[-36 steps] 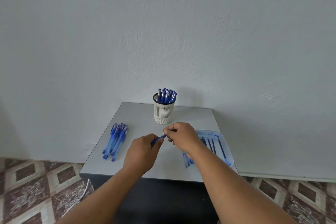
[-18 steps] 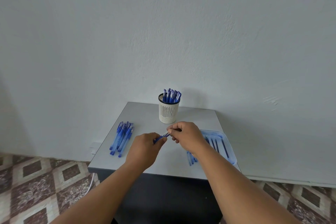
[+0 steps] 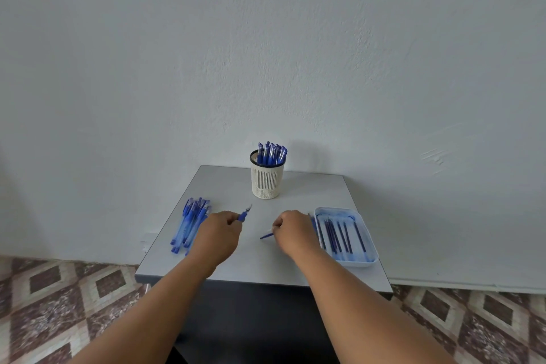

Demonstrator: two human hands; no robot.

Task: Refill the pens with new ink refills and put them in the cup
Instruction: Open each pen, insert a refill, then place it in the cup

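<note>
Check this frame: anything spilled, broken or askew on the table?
Nothing spilled or damaged. The one pen in pieces is being worked: left hand holds the tip end, right hand another part. Loose pens, cup upright, refills in the tray look orderly.

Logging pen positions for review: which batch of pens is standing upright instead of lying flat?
The pens in the white slotted cup at the back of the table stand upright. The pile by the left hand lies flat.

Your open lane is the bare table (image 3: pixel 260 257) strip between both hands, straight up to the cup (image 3: pixel 266 179). Pen pile (image 3: pixel 190 223) blocks the left flank, refill tray (image 3: pixel 345 235) the right.
</note>
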